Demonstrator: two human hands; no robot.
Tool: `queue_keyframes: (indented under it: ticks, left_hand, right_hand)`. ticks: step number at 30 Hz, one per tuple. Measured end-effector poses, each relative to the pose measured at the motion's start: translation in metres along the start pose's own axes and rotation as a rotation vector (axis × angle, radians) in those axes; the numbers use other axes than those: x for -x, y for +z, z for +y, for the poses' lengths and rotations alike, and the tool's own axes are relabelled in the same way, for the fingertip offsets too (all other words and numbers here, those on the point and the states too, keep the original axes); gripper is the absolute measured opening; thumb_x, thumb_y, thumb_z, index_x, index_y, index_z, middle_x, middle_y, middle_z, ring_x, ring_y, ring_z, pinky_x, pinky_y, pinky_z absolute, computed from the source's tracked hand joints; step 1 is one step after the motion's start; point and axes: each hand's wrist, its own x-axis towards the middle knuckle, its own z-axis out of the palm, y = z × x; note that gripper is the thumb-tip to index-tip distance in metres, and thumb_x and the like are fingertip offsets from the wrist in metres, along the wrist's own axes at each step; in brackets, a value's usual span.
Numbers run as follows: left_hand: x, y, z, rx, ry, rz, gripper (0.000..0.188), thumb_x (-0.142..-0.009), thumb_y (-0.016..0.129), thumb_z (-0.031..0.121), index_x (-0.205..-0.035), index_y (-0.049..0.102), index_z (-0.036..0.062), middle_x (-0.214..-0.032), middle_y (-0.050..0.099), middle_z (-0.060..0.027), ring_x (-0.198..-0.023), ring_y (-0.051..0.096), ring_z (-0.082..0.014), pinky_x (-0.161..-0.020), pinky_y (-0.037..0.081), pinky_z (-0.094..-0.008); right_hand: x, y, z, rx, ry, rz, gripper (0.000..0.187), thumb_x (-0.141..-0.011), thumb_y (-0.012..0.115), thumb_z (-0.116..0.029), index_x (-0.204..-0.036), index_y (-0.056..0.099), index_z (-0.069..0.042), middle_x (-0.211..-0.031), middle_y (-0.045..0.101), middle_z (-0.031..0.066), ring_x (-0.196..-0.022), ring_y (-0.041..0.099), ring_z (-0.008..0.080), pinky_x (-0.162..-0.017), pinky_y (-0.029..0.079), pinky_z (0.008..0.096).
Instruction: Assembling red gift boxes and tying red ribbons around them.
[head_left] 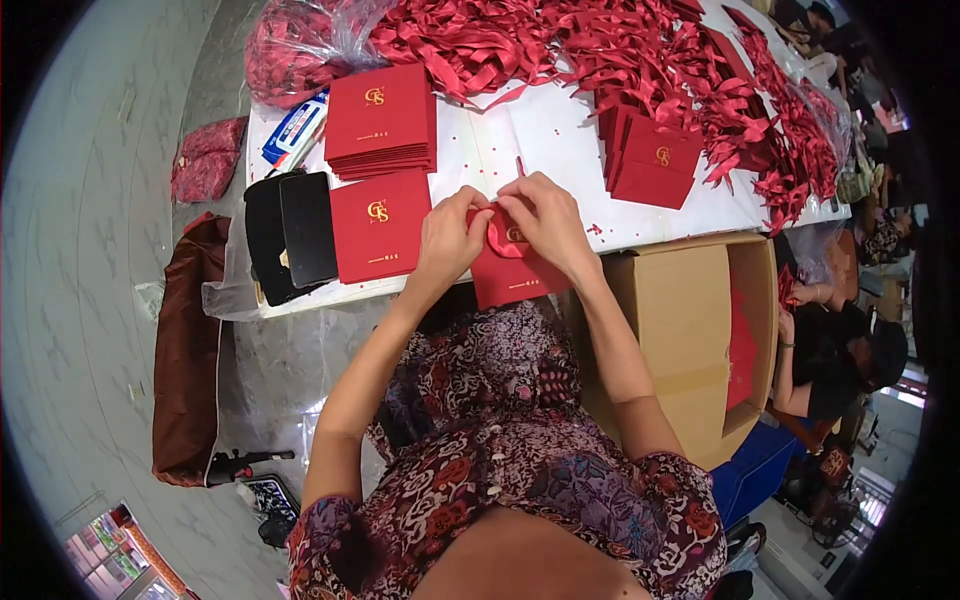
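White tbl (470,140) spans far side. Heap of red satin ribbons (470,50) along its far edge, running R. Open cardboard box (660,320) near R, red contents partly visible. Stacks of flat red paper bags: far L (375,105), near L (385,225); fanned grp (655,165) on R.

L hand (452,238) + R hand (550,222) meet at tbl's near edge, approx. centre. Both: thumb & forefinger pinching ribbon at far edge of work bag; whether paper is caught too, can't tell.

Work bag (515,275): betw. near-L stack and box, near part overhanging tbl edge. Deep red, matte, flat, sl. tilted. Red ribbon (503,246), glossier, curves over its face beside gold monogram (516,234), partly hidden. Small gold print line (523,285) toward near edge.
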Motion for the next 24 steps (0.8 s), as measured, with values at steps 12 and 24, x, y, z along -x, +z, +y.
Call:
queue_keyframes:
  ticks: [12,24]
  left_hand:
    - [0.006,0.0,0.004,-0.078,0.186,0.064,0.021,-0.08,0.075,0.01,-0.095,0.062,0.0017,-0.084,0.065,-0.013,-0.072,0.06,-0.0292,-0.063,0.048,-0.0387]
    - [0.002,-0.007,0.018,-0.031,0.326,0.093,0.014,-0.078,0.075,0.003,-0.09,0.067,0.0009,-0.086,0.062,-0.0106,-0.082,0.062,-0.0282,-0.071,0.05,-0.0382]
  right_hand:
    - [-0.012,-0.007,0.002,0.089,0.006,-0.15,0.021,-0.09,0.062,-0.022,-0.091,0.071,-0.003,-0.086,0.064,0.017,-0.083,0.063,0.0358,-0.077,0.05,0.0429]
    - [-0.042,-0.011,0.032,-0.187,0.151,-0.545,0.023,-0.086,0.065,-0.022,-0.088,0.075,-0.001,-0.071,0.069,0.0101,-0.066,0.062,0.0138,-0.064,0.05,0.0312]
